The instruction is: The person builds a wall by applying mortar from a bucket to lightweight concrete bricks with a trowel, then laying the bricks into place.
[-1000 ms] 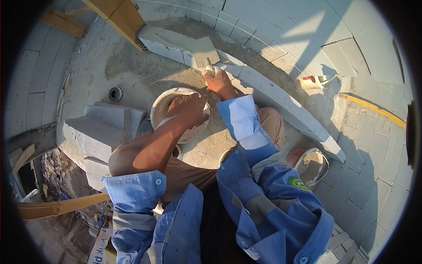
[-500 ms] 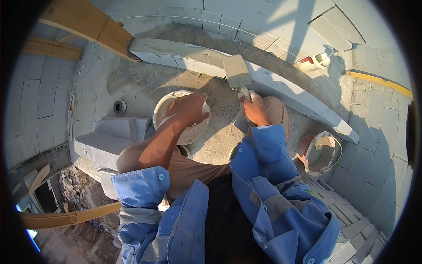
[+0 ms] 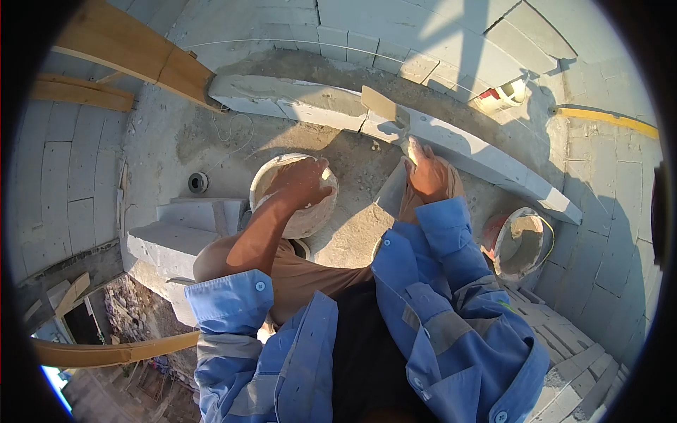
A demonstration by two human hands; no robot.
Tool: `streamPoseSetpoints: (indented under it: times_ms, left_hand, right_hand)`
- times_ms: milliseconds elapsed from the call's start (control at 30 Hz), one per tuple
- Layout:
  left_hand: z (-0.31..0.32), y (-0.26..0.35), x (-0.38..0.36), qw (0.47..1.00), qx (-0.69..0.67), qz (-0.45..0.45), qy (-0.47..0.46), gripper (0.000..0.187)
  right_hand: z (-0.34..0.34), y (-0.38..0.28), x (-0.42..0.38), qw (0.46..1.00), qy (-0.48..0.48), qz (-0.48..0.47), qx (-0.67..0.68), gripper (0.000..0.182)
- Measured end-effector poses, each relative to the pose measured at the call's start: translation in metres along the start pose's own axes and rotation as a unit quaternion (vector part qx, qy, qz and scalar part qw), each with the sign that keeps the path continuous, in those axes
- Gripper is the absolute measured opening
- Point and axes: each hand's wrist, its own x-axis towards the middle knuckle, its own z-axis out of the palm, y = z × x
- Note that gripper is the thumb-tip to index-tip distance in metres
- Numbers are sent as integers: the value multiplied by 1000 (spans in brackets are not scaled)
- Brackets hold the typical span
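My right hand (image 3: 429, 176) is closed round the handle of a trowel (image 3: 379, 104). Its flat blade is tilted over the low row of pale blocks (image 3: 458, 137), near a joint between two of them, and casts a shadow on the block face. At the mortar-smeared bucket (image 3: 310, 220) between my knees, my left hand (image 3: 302, 185) is curled over the right side of the rim. The bucket's inside is partly covered by that hand and forearm.
A second bucket (image 3: 504, 254) stands right of my knee, and another pail (image 3: 502, 95) lies at the far right. Cut blocks (image 3: 176, 240) are stacked at left beside a small roll (image 3: 198, 182). A wooden beam (image 3: 141, 49) slants in; a string (image 3: 282, 42) runs along the back.
My right hand has shifted right, and the trowel blade has turned from broad-side view to a steeper tilt by the blocks. My left hand stays at the bucket rim.
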Motion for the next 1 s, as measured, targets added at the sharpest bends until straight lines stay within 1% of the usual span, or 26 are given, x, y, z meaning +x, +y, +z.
streamPoseSetpoints:
  times_ms: [67,133,200,233,300,333,367,400,433,467,500,533,567,600,633,700,733,800,833,900,933,967,1000]
  left_hand:
    - [-5,-3,1,1000,4,-4,10,58]
    - [-5,-1,1,1000,-4,-12,-11,58]
    - [-3,-4,5,1000,4,-5,-11,59]
    - [-5,-3,7,1000,10,-3,-8,61]
    - [-7,-2,4,1000,19,12,-4,62]
    - [-8,-3,4,1000,21,3,1,62]
    - [-10,-2,6,1000,25,-1,5,62]
    - [-24,10,3,999,17,-20,-32,61]
    - [-18,5,8,1000,10,-11,-13,61]
    - [-11,-3,14,1000,2,5,2,61]
    - [-10,-4,16,1000,4,19,2,62]
    - [-12,-1,19,999,8,33,1,62]
    - [-16,5,19,1000,-3,24,-6,62]
    - [-20,11,18,1000,-12,9,-12,62]
    - [-19,13,20,999,4,30,-24,62]
    - [-17,11,25,999,-41,30,-1,61]
    - [-15,11,27,999,-33,37,-5,61]
    - [-13,9,30,999,-35,-2,-29,61]
    - [-12,6,33,999,-34,0,-27,61]
    - [-8,-4,34,999,9,-18,-46,58]
    - [-6,-10,36,999,9,-21,-47,58]
    - [-5,-17,37,999,-18,-18,-35,59]
    - [-6,-22,36,999,-45,-15,-21,60]
  right_hand:
    - [2,4,-1,1000,13,-13,2,52]
    - [-7,2,-8,1000,19,-19,-2,52]
    - [-19,1,-10,999,1,29,26,51]
    - [-22,5,-13,999,5,34,26,51]
    - [-29,20,-30,974,118,12,192,52]
    - [-34,28,-40,967,136,65,205,52]
    - [-39,34,-53,966,143,80,200,52]
    - [-47,43,-72,943,142,151,261,51]
    - [-57,56,-89,910,149,225,315,51]
    - [-49,77,-113,903,198,229,305,50]
    - [-60,87,-135,896,219,260,286,50]
    - [-71,94,-153,854,228,332,330,47]
    - [-80,101,-168,802,241,396,377,45]
    - [-87,107,-179,773,317,417,357,39]
    - [-91,122,-195,759,333,436,350,39]
    - [-96,164,-225,661,403,500,387,33]
    - [-93,184,-240,654,410,505,387,33]
    - [-86,224,-266,696,344,601,191,36]
    - [-89,240,-266,695,346,600,192,36]
    - [-96,276,-270,708,144,683,112,39]
    - [-81,302,-270,766,71,639,22,39]
    - [-66,323,-273,766,68,638,25,39]
    - [-68,320,-259,754,52,654,32,38]
